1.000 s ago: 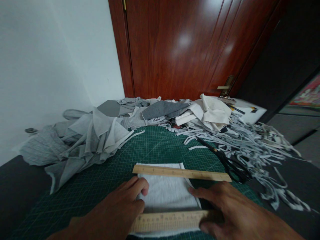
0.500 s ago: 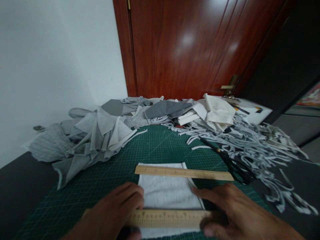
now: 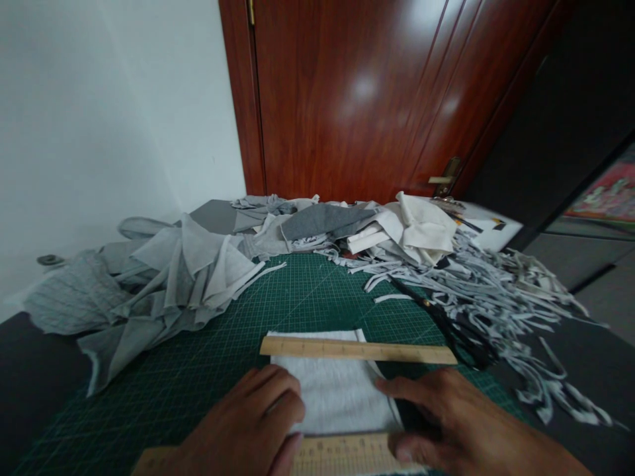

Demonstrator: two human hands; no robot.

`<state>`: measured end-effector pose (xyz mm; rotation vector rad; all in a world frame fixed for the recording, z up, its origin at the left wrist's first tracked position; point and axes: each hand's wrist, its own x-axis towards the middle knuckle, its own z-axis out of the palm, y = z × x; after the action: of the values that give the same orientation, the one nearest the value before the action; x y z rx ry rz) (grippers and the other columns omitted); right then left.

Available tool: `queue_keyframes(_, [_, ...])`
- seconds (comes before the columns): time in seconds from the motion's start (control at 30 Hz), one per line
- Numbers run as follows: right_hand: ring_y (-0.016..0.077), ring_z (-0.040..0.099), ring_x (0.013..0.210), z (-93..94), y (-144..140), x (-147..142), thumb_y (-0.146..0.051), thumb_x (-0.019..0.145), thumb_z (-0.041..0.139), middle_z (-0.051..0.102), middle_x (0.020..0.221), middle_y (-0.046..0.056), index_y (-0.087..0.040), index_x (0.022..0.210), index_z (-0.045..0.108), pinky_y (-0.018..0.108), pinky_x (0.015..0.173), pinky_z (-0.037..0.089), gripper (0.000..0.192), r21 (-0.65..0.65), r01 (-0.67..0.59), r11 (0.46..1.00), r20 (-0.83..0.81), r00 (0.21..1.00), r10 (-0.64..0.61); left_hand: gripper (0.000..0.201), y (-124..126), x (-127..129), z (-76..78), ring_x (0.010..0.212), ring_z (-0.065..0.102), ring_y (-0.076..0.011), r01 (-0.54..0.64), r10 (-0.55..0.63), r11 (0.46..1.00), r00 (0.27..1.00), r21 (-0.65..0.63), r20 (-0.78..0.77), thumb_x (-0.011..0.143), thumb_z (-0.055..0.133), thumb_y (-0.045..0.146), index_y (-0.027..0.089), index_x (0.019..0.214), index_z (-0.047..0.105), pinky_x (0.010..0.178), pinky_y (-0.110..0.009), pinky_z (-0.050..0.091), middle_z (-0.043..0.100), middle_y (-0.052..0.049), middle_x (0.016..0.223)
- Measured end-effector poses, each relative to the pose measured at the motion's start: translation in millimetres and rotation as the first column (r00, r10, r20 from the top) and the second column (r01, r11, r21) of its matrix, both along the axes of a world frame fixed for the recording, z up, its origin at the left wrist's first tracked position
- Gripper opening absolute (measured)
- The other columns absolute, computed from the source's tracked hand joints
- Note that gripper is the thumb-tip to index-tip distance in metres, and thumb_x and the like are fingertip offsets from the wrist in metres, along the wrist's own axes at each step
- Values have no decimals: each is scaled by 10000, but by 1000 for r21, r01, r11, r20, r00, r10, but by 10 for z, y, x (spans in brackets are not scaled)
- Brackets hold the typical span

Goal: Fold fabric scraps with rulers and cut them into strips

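A light grey piece of cloth lies flat on a green cutting mat. One wooden ruler rests across its far end. A second wooden ruler, with dark graduations, crosses its near end. My left hand is closed over this near ruler, its bent fingers pressing the cloth's left side. My right hand is spread, its index finger stretched onto the cloth's right edge and its thumb at the near ruler's right part. The undersides of both hands are hidden.
Black-handled scissors lie on the right beside a tangle of grey fabric strips. Crumpled grey cloths are heaped on the left. More fabric pieces line the back, before a brown door.
The near ruler has slid toward me, widening the gap to the far ruler. My left hand has shifted right, further over the cloth. The right index finger stays at the cloth's edge.
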<state>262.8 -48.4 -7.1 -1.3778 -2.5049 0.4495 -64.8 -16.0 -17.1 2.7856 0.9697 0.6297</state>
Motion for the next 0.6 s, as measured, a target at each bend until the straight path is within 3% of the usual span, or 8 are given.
queue_keyframes(0.13, [325,795,834,44,37,-31,-377,928,758,830,950,119,-212,1250,758,427,717,630,362,-11,-31,999,-1,1000,31,316,143,445,88,1189,633,-236,59,-61,997,997,-46,-40,883,511,28,214,1090,661,1081,-354,503,714,-55,1209])
queue_keyframes(0.23, [307,790,830,47,37,-32,-358,984,678,817,916,104,-211,1190,758,391,699,599,265,8,-25,1000,5,1000,25,516,281,657,23,1360,539,-295,-7,4,999,998,-43,-57,877,485,11,181,1353,587,1172,-500,438,630,-111,1427])
queue_keyframes(0.37, [229,747,699,-13,88,-97,-263,1057,538,774,802,63,-203,985,744,325,588,489,226,53,-37,998,65,997,33,466,435,739,-130,1251,595,-312,-117,110,986,992,-120,-64,912,459,-6,202,1298,616,1097,-579,458,672,-99,1331])
queue_keyframes(0.47, [183,650,536,-124,203,-250,-210,1068,486,709,683,34,-192,859,703,345,492,346,302,191,-126,973,151,984,98,426,478,749,-238,1191,613,-303,-125,121,983,992,-132,-37,920,441,-28,221,1202,641,1051,-567,478,686,-77,1255])
queue_keyframes(0.6, [168,590,485,-266,388,-501,-191,1066,493,690,628,13,-176,916,703,360,431,258,259,319,-304,898,161,951,265,566,511,745,-364,1178,619,-289,-86,86,994,996,-66,-7,864,439,-75,230,1318,583,1065,-547,493,690,-71,1246])
